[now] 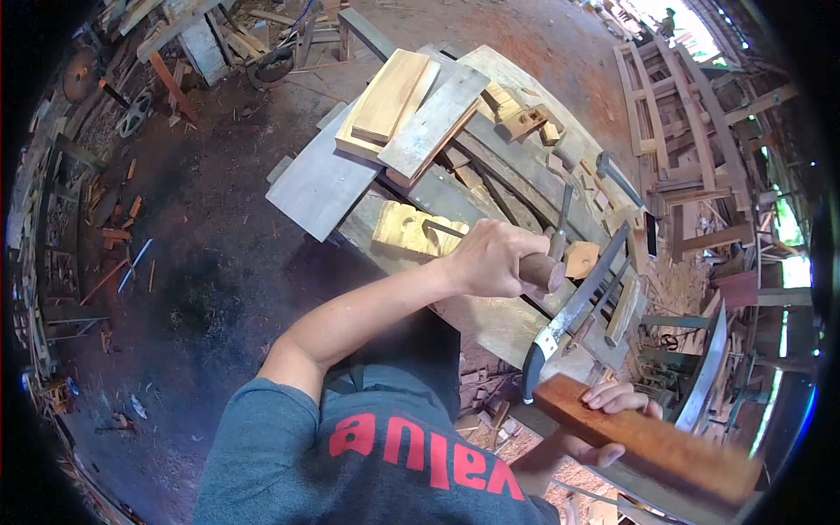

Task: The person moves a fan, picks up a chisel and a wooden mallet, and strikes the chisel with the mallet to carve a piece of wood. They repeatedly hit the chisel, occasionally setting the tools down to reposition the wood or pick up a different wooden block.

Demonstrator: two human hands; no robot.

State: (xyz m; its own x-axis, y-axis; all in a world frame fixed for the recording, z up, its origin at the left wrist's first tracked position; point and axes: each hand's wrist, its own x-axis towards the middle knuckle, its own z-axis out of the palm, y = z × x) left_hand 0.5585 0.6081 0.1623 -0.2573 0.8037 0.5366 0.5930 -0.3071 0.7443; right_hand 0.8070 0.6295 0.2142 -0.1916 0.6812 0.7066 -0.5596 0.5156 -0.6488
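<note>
My left hand [499, 258] is closed round the round wooden handle [542, 272] of a chisel. Its thin blade [437, 228] points left, with the tip at a carved yellow wood block [404, 229] on the bench. At the lower right, my right hand [612, 411] grips a thick reddish-brown wood block [647, 436], fingers over the top and thumb below. The block's far end is blurred. Between the hands lies a handsaw [577, 306] with a black and white handle.
Stacked boards [389, 105] lie at the back of the bench [481, 328]. A wooden plane [523, 123], another curved handle [619, 178] and an orange-brown wood piece [581, 260] are on the right. Timber frames [691, 114] stand beyond. Scraps litter the dark floor [201, 219].
</note>
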